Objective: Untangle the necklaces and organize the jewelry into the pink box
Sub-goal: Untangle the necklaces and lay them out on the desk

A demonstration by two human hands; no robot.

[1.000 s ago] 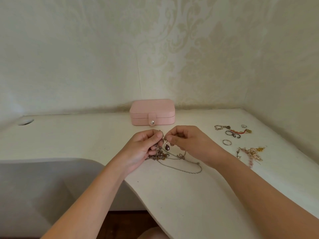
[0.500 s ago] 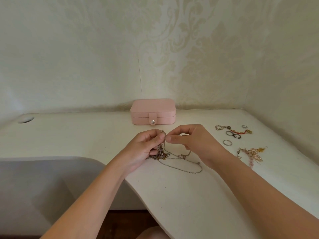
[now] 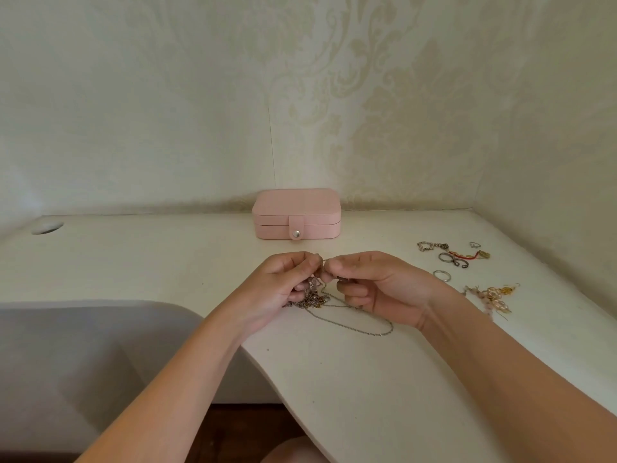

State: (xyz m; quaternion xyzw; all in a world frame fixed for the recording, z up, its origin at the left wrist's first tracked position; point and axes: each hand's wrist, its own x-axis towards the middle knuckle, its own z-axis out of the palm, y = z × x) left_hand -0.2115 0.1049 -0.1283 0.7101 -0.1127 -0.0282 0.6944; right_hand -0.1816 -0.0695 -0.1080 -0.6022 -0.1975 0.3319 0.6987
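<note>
A knot of tangled necklaces [image 3: 314,297] hangs between my hands just above the white desk [image 3: 367,379], with a thin silver chain loop [image 3: 364,329] trailing onto the surface. My left hand [image 3: 283,285] pinches the tangle from the left, and my right hand [image 3: 374,282] pinches it from the right, fingertips almost meeting. The pink box [image 3: 296,213] stands shut behind them by the wall, its snap tab fastened.
To the right lie loose pieces: a chain bracelet [image 3: 430,246], a dark ring with a red cord [image 3: 455,259], a small ring [image 3: 474,244], a plain silver ring [image 3: 442,275] and pink-gold earrings [image 3: 495,295]. A cable hole [image 3: 46,227] sits far left. The desk's curved front edge drops off at lower left.
My right hand has rotated slightly and its fingers have curled more around the chains. The tangle stays lifted between both hands, and the dark pendant seen earlier is now hidden.
</note>
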